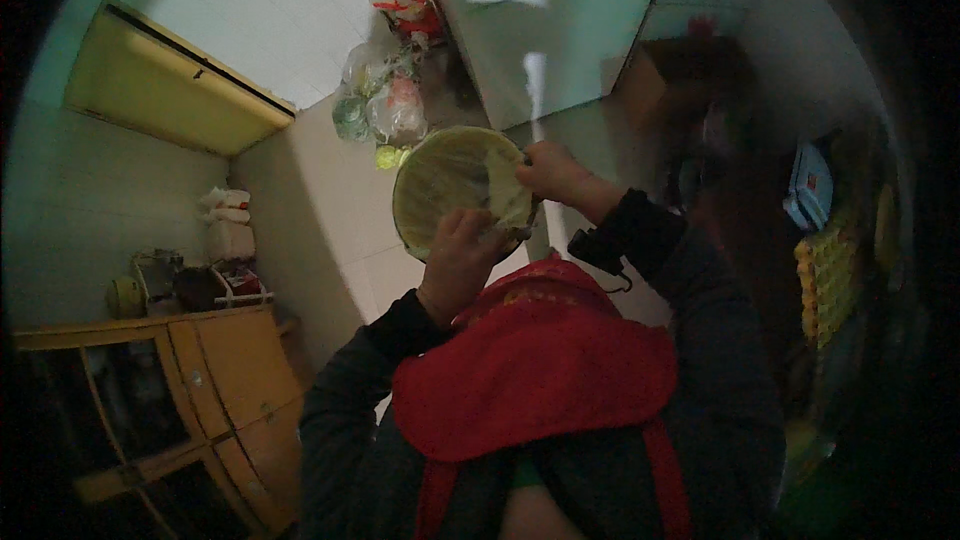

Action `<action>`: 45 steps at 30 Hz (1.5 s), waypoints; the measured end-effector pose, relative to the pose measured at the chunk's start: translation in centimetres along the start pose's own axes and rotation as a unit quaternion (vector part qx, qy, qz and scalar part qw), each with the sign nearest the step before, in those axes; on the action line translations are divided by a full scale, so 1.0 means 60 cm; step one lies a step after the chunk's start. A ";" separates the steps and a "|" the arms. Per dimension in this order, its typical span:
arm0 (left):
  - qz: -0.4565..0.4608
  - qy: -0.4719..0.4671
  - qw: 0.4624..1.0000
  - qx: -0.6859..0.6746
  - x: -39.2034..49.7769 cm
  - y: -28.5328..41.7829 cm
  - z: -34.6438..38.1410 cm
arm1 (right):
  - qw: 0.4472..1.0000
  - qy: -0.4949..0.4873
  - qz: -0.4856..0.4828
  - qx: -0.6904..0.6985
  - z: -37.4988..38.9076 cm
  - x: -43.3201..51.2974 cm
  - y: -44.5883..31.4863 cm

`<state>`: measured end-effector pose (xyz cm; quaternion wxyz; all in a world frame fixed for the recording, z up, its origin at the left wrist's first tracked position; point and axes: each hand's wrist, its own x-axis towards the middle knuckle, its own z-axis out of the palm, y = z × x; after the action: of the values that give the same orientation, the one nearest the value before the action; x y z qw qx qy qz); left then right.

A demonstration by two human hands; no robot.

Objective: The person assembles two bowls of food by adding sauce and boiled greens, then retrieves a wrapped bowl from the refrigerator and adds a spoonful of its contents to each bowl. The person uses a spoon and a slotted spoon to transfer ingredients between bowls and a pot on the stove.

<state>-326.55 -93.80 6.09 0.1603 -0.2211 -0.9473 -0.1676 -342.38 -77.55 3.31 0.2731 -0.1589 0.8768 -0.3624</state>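
A round, shallow vessel with a yellowish, creased film-like cover over its top is held up in front of me; what it holds cannot be told. My left hand is at its near edge, its curled fingers on the cover. At the right edge of the vessel, my right hand pinches the rim or the edge of the cover. Past the far rim, clear and green plastic bags hang or lie close together. A red apron covers my chest.
At the left stands a wooden cabinet with a dish rack and bowls on top. A yellow panel is at the upper left. Pale greenish panels rise at the upper right, with a brown box beside them. A yellow woven basket is at the right.
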 end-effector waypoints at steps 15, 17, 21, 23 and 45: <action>0.029 -0.010 0.999 0.036 0.157 -0.001 0.018 | 0.999 0.017 -0.013 -0.034 -0.121 0.029 0.022; 0.038 -0.028 0.998 0.045 0.161 0.003 0.022 | 0.997 0.021 -0.030 -0.067 -0.121 0.033 0.029; 0.043 -0.025 0.998 0.039 0.169 0.015 0.022 | 0.999 0.013 0.003 -0.047 -0.121 0.048 0.047; 0.049 -0.027 0.998 0.033 0.168 0.019 0.015 | 1.000 0.007 0.005 -0.011 -0.120 0.057 0.055; 0.047 -0.029 0.997 -0.049 0.203 0.022 0.066 | 0.989 -0.043 -0.129 -0.058 -0.136 0.170 0.077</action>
<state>-337.22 -86.67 7.47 0.1299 -0.2773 -0.9308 -0.1994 -355.76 -74.77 1.08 0.2519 -0.3016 0.8562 -0.3354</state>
